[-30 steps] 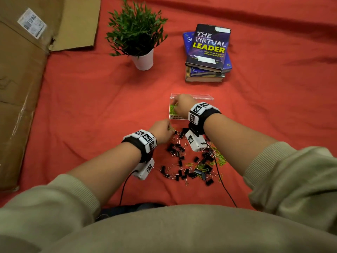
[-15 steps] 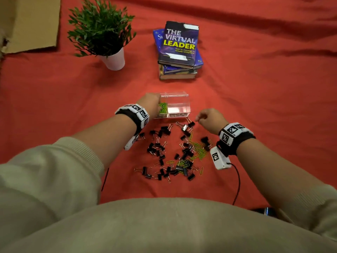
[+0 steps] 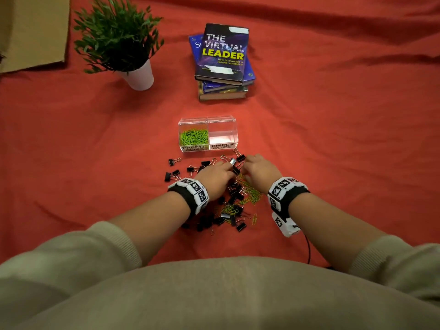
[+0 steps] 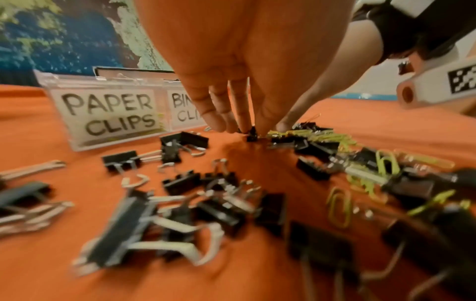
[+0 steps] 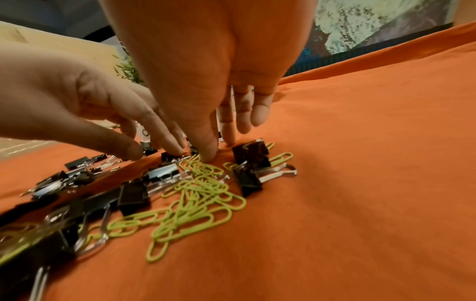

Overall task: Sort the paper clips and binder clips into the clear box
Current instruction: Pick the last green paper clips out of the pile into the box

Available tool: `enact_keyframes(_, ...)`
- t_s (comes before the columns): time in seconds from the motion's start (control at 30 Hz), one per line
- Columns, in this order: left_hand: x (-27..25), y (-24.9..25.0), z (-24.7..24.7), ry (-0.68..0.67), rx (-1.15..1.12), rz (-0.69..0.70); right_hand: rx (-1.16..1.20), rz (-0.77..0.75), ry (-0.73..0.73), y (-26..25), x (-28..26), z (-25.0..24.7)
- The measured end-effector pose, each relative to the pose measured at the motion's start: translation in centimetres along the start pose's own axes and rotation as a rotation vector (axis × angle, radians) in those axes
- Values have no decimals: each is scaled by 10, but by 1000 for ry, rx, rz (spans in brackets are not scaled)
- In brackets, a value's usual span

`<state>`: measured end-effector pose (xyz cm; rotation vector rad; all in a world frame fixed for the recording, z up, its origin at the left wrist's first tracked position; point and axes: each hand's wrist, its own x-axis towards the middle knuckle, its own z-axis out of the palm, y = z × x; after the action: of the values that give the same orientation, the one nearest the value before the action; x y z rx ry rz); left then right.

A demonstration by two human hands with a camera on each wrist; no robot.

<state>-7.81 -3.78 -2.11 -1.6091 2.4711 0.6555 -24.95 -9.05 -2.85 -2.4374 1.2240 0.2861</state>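
Observation:
The clear box [image 3: 207,119] stands on the red cloth, with a heap of green paper clips [image 3: 194,137] in its left compartment, labelled PAPER CLIPS [image 4: 110,114]. The right compartment, labelled BINDER CLIPS [image 3: 222,146], looks empty. In front of it lies a mixed pile of black binder clips [image 3: 234,194] and loose green paper clips [image 3: 252,193]. My left hand [image 3: 225,169] reaches down into the pile, its straight fingertips [image 4: 221,124] beside a small binder clip [image 4: 251,134]. My right hand [image 3: 246,166] is beside it, its thumb tip [image 5: 208,157] touching paper clips [image 5: 195,195].
A potted plant [image 3: 140,76] stands at the back left and a stack of books [image 3: 223,55] behind the box. Cardboard [image 3: 33,32] lies at the far left. A black cable [image 3: 308,248] runs from my right wrist. Stray binder clips [image 3: 173,161] lie left of the pile.
My left hand has come back from the paper clip compartment to the pile. My right hand, at the box one second ago, has moved left onto the pile beside it.

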Motion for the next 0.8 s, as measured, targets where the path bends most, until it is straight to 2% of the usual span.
enact_keyframes(0.1, -7, -9, -2, 21, 67, -32, -22, -34, -7, 3, -2, 4)
enact_keyframes(0.27, -14, -23, -9, 108, 62, -195, 40, -61, -27, 4, -4, 7)
enact_keyframes(0.5, 9, 16, 0, 115, 14, -78, 91, -2, -112, 2, 0, 1)
enact_keyframes(0.6, 15, 18, 3, 69, 29, -106, 83, 7, -165, 2, 2, -3)
enact_keyframes(0.63, 16, 16, 2, 74, 31, -125, 128, 34, -159, 4, 2, -6)
enact_keyframes(0.73, 14, 8, -1, 110, 27, -189, 499, 205, -87, 21, -2, -15)
enact_keyframes(0.8, 15, 6, -1, 135, 7, -223, 668, 261, -41, 35, -7, -24)
